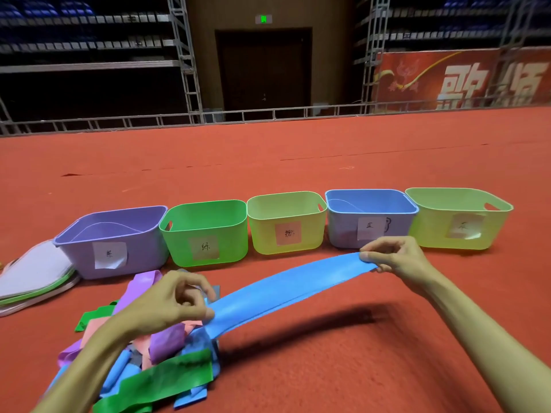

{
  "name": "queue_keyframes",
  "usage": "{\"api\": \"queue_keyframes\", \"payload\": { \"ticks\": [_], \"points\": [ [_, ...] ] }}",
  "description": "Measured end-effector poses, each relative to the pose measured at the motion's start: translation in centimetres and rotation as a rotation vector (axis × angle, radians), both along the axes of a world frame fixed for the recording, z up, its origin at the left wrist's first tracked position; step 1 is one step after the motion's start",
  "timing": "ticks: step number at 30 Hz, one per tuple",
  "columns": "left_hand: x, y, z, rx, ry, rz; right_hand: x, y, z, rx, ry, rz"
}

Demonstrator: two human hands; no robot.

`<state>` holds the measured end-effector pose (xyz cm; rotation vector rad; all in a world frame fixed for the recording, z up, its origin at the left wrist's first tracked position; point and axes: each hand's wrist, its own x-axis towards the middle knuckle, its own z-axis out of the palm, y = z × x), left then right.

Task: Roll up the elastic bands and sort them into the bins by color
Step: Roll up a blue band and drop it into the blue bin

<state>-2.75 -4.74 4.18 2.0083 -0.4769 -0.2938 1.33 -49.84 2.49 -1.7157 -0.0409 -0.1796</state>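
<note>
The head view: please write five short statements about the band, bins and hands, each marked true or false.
1. The left hand and the right hand both pinch the blue band. True.
2. The blue band is already rolled up. False: it hangs stretched out between the hands.
3. Five bins stand in one row on the red floor. True.
4. The blue bin is the leftmost one. False: the purple bin is leftmost; the blue bin is fourth from the left.
5. The pile of loose bands lies below the right hand. False: it lies below the left hand.

Blue band [292, 286], apparently taut, between left hand [167, 305] and right hand [396, 257].
</note>
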Motion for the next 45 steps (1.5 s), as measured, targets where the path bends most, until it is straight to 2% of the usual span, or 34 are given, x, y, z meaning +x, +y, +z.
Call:
{"api": "queue_keyframes", "payload": {
  "ticks": [4,8,11,13,16,18,20,22,24,26,29,33,39,45],
  "points": [
    [0.0,-1.2,-0.6,0.101,-0.181,0.085,0.0,1.1,0.8,0.009,-0.074,0.044],
    [0.2,-0.9,-2.6,0.057,-0.183,0.251,-0.2,2.0,3.3,0.038,-0.150,0.094],
    [0.3,-0.8,-4.6,-0.228,-0.050,0.362,-0.5,3.1,5.8,-0.008,-0.245,0.109],
    [0.2,-1.0,-5.5,-0.344,0.100,0.339,-0.7,4.1,7.8,-0.065,-0.310,0.154],
    [-0.2,-0.8,-5.7,-0.284,0.307,0.197,-0.9,5.7,10.8,-0.171,-0.395,0.252],
    [-0.4,-1.0,-5.2,-0.214,0.320,0.136,-1.2,6.9,12.8,-0.255,-0.426,0.320],
    [-0.5,-2.0,-3.8,-0.236,0.125,0.228,-1.7,8.2,14.6,-0.329,-0.441,0.387],
    [-0.9,-4.2,-1.1,-0.298,-0.177,0.364,-2.2,9.3,16.1,-0.400,-0.449,0.455],
    [-1.6,-6.6,2.5,-0.347,-0.363,0.338,-2.5,10.3,17.2,-0.461,-0.451,0.519],
    [-2.2,-8.9,6.0,-0.386,-0.429,0.238,-2.7,11.1,17.8,-0.471,-0.446,0.561],
    [-2.2,-11.6,9.7,-0.417,-0.422,0.124,-3.1,11.9,18.5,-0.449,-0.454,0.607],
    [-1.1,-13.0,11.2,-0.422,-0.416,0.091,-3.4,11.4,19.1,-0.400,-0.453,0.557],
    [-1.5,-14.0,11.6,-0.592,-0.298,0.169,-3.2,10.9,17.5,-0.163,-0.473,0.431],
    [-2.3,-13.8,12.0,-0.637,-0.242,0.207,-3.4,11.9,14.3,0.096,-0.331,0.454]
  ]
}}
